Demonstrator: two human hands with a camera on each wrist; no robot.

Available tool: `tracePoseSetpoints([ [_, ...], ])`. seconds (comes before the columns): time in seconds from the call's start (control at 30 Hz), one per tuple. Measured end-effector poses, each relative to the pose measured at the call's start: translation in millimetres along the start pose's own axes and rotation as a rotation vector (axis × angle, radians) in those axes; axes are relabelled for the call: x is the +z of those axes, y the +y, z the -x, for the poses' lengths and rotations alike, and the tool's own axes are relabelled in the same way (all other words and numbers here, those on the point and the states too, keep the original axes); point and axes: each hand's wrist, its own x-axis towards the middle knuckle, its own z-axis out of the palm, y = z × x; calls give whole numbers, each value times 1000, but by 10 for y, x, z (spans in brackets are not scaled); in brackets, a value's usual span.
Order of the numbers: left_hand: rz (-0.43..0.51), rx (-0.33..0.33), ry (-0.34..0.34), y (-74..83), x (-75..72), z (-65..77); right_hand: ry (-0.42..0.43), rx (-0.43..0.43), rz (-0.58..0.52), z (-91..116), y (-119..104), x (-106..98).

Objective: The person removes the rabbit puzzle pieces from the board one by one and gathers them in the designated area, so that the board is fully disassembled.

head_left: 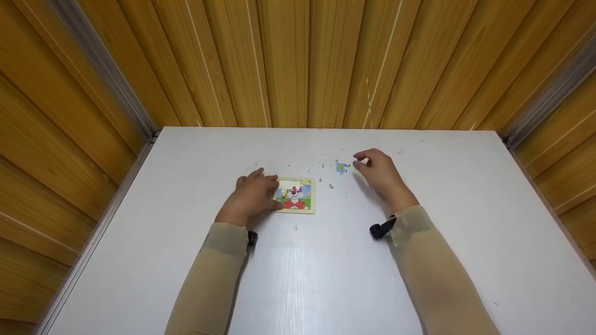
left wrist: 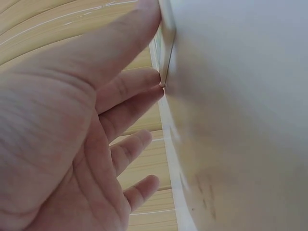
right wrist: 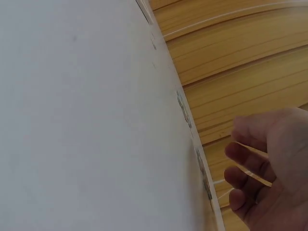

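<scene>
A small jigsaw board point(head_left: 296, 210) with a pale frame lies on the white table, showing a cartoon animal in red. Pale backing shows at the picture's upper left. My left hand point(head_left: 251, 197) holds the board's left side, thumb near the lower corner and fingers near the upper one. In the left wrist view the thumb and two fingertips meet the board's edge point(left wrist: 167, 53), while the other fingers are spread. A loose blue jigsaw piece point(head_left: 342, 168) lies right of the board. Just beside it, my right hand point(head_left: 379, 172) hovers with thumb and forefinger bent and apart, holding nothing.
Small dark specks point(head_left: 331, 186) are scattered on the white table point(head_left: 298, 279) between the board and the loose piece. Wood-patterned panels point(head_left: 288, 60) rise behind the table's far edge and at both sides. Edge-on flat pieces point(right wrist: 184, 109) show in the right wrist view.
</scene>
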Motion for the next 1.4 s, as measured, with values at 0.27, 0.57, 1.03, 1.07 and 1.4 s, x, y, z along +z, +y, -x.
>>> tracePoseSetpoints([
  [0.27, -27, 24, -9, 6, -5, -48, -14, -97, -48, 49, -247, 190],
  [0.57, -11, 17, -4, 41, -1, -21, -143, -131, -43, 128, -459, 399],
  [1.03, -1, 6, -23, 65, -5, -62, -307, -150, -12, 202, -734, 742],
  [1.07, -7, 13, -21, 62, -5, -67, -308, -155, 13, 200, -743, 762],
  [1.4, -1, 36, -38, 66, -8, -72, -294, -216, 155, 207, -736, 878],
])
